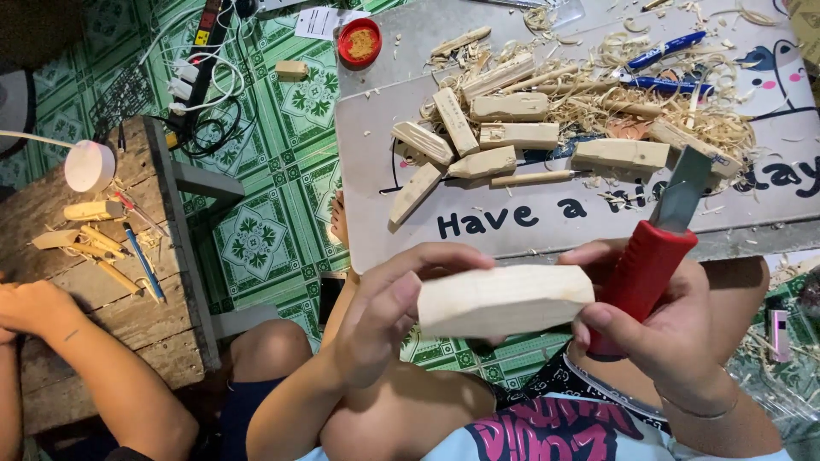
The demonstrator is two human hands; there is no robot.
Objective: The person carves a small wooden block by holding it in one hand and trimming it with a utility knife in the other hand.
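The left hand [389, 312] gripped one end of a pale wooden block [504, 299], thumb along the near face and fingers curled over the top; the block lay roughly level between both hands, held in the air above the lap and just in front of the near edge of a low grey board [555, 226]. The right hand [662, 329] was clenched around the red handle of a carving knife [645, 273], its thumb pressing the block's right end; the knife's grey blade [683, 192] pointed up and away from the wood, apparently not touching it, though the angle made that hard to judge.

On the board sat a cluster of rough-cut wooden pieces [504, 137] amid a heap of curled shavings [683, 111]; two blue-handled tools [662, 51] lay among the shavings toward the far edge. A small red dish [360, 41] holding tan powder sat at the board's far left corner. The floor beneath showed green patterned tiles [273, 162]; a power strip with white cables [201, 60] rested on them.

To the left stood a worn wooden bench [128, 316]; another person's arm [77, 358] rested on it, near a few small carved pieces [90, 230] and a white round lamp [89, 165].
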